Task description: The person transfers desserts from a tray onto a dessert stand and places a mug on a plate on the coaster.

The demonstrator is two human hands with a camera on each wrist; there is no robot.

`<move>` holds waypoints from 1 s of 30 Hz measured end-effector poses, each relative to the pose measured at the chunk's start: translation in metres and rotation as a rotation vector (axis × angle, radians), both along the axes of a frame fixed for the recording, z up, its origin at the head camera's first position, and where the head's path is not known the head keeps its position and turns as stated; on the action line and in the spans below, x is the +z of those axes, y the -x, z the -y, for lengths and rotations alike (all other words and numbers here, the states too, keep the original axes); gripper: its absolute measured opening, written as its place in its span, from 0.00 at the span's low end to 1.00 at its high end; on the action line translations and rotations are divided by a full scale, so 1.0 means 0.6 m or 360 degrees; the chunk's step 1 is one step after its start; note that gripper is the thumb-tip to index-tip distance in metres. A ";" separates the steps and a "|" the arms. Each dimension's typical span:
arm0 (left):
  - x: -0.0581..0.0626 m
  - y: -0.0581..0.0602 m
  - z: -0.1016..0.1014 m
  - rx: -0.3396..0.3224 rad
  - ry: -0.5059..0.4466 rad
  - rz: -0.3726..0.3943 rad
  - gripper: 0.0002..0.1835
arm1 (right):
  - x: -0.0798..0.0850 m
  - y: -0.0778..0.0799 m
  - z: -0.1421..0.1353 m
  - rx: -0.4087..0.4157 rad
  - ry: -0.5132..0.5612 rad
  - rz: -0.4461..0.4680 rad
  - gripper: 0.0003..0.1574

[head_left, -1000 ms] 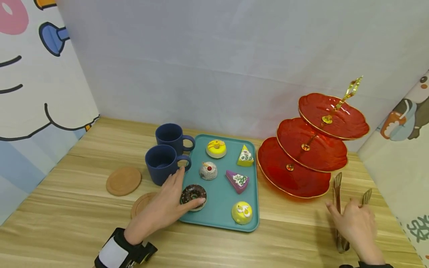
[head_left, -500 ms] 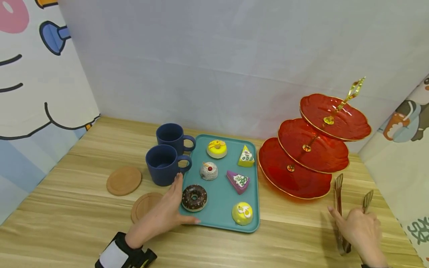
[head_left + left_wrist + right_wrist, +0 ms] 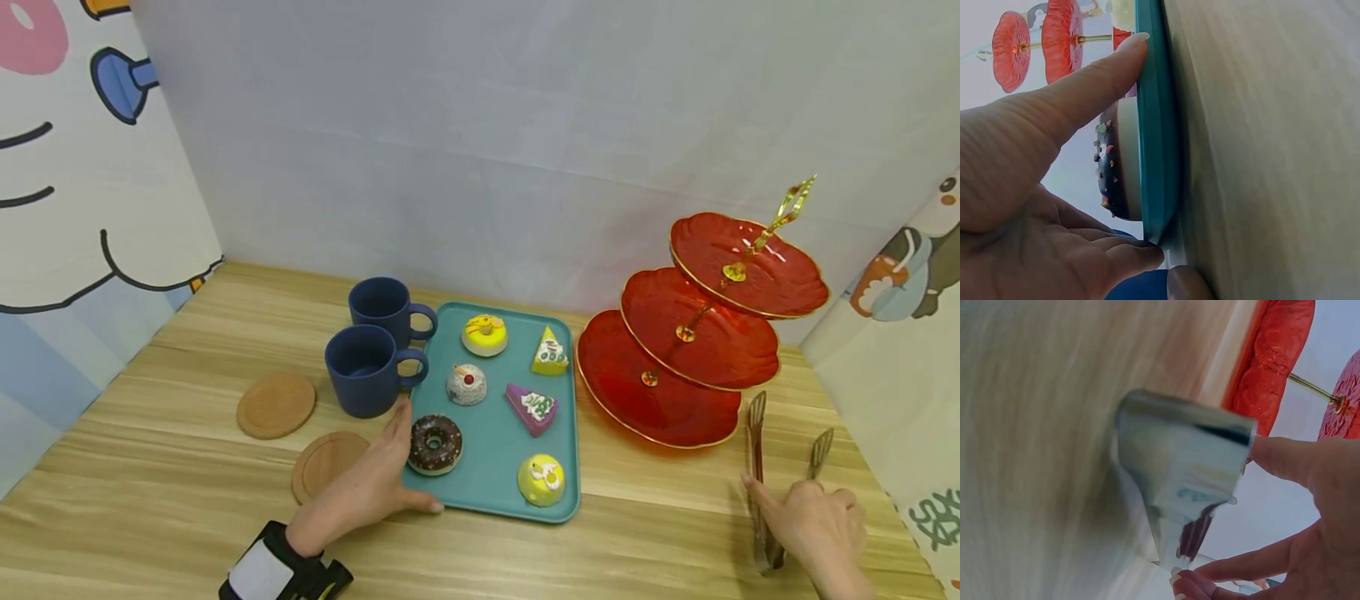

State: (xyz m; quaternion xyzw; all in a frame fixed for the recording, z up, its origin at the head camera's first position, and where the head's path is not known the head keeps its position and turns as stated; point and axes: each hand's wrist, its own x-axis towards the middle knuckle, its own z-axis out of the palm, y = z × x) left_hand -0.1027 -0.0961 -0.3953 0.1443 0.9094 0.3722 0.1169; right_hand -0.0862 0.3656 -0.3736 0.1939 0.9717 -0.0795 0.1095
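Observation:
My left hand [image 3: 371, 483] spans the near left corner of a teal tray [image 3: 480, 493] with straight fingers. Its thumb touches the tray's front rim in the left wrist view, and the other fingers lie along the left side. Just inside that corner sits a chocolate doughnut [image 3: 448, 454] with sprinkles. At the far right, my right hand [image 3: 813, 525] holds metal tongs [image 3: 756, 433] whose two arms are spread apart. In the right wrist view the thumb is at one edge of the tongs [image 3: 1179, 450] and the fingertips at the other. Part of the tongs is hidden behind the hand.
The tray also bears a yellow doughnut [image 3: 483, 336], a cherry-topped cake [image 3: 467, 387], a yellow dome cake [image 3: 542, 483] and cake slices [image 3: 531, 410]. A red three-tier stand [image 3: 652, 417] is at right. Two blue mugs [image 3: 358, 379] and two round coasters [image 3: 276, 406] lie left.
My left hand's thumb has come off the chocolate doughnut and down to the tray's front rim; its fingers drew back from the mug. My right hand shifted slightly right at the tongs.

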 end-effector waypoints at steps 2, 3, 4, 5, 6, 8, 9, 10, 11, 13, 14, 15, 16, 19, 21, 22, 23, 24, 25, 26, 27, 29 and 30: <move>-0.002 0.001 -0.001 -0.0003 0.0007 -0.0007 0.68 | -0.001 -0.001 -0.001 0.0003 0.0011 0.0027 0.52; -0.003 0.002 -0.001 -0.0006 0.0006 -0.0012 0.68 | -0.002 -0.001 -0.002 0.0011 0.0019 0.0033 0.52; -0.003 0.002 -0.001 -0.0006 0.0007 -0.0014 0.67 | -0.003 -0.001 -0.003 0.0017 0.0026 0.0040 0.52; -0.003 0.002 -0.001 -0.0007 0.0007 -0.0013 0.67 | -0.003 -0.001 -0.003 0.0021 0.0031 0.0038 0.51; -0.003 0.003 -0.001 -0.0008 0.0006 -0.0011 0.67 | -0.004 -0.001 -0.004 0.0021 0.0038 0.0037 0.52; -0.002 0.003 -0.001 -0.0011 0.0005 -0.0007 0.67 | -0.006 0.000 -0.005 0.0010 0.0053 0.0035 0.51; -0.002 0.003 -0.002 -0.0011 0.0008 -0.0004 0.68 | -0.007 0.000 -0.006 0.0003 0.0058 0.0033 0.50; -0.002 0.003 -0.002 -0.0011 0.0009 0.0000 0.68 | -0.008 0.000 -0.007 -0.0005 0.0060 0.0032 0.50; -0.001 0.003 -0.002 -0.0011 0.0011 0.0003 0.68 | -0.009 0.001 -0.007 -0.0009 0.0063 0.0031 0.49; -0.001 0.004 -0.003 -0.0007 0.0016 0.0010 0.68 | -0.009 0.001 -0.009 -0.0015 0.0067 0.0031 0.47; -0.001 0.004 -0.003 -0.0004 0.0017 0.0012 0.68 | -0.009 0.002 -0.009 -0.0018 0.0066 0.0034 0.46; -0.001 0.005 -0.004 0.0000 0.0017 0.0014 0.68 | -0.009 0.003 -0.010 -0.0020 0.0069 0.0038 0.46; -0.001 0.005 -0.004 0.0004 0.0016 0.0018 0.68 | -0.009 0.003 -0.010 -0.0019 0.0073 0.0046 0.46; 0.000 0.006 -0.005 0.0018 0.0014 0.0030 0.68 | -0.008 0.003 -0.012 -0.0003 0.0080 0.0058 0.46; 0.001 0.006 -0.006 0.0026 0.0014 0.0046 0.67 | -0.008 0.003 -0.012 0.0011 0.0087 0.0064 0.46; 0.001 0.006 -0.006 0.0030 0.0016 0.0052 0.67 | -0.008 0.003 -0.013 0.0017 0.0088 0.0063 0.46; 0.002 0.006 -0.006 0.0034 0.0018 0.0055 0.68 | -0.008 0.003 -0.013 0.0021 0.0085 0.0060 0.46; 0.002 0.007 -0.006 0.0037 0.0022 0.0055 0.67 | -0.008 0.003 -0.013 0.0016 0.0086 0.0061 0.45; 0.002 0.007 -0.006 0.0036 0.0030 0.0054 0.68 | -0.009 0.004 -0.013 0.0008 0.0088 0.0061 0.45; 0.003 0.007 -0.006 0.0038 0.0037 0.0053 0.68 | -0.009 0.004 -0.013 0.0014 0.0085 0.0061 0.45; 0.002 0.007 -0.006 0.0041 0.0044 0.0055 0.68 | -0.009 0.004 -0.013 0.0018 0.0082 0.0059 0.44; 0.002 0.008 -0.006 0.0041 0.0061 0.0053 0.68 | -0.009 0.005 -0.013 0.0032 0.0069 0.0036 0.41; 0.002 0.009 -0.006 0.0041 0.0065 0.0056 0.68 | -0.010 0.004 -0.014 0.0040 0.0069 0.0030 0.39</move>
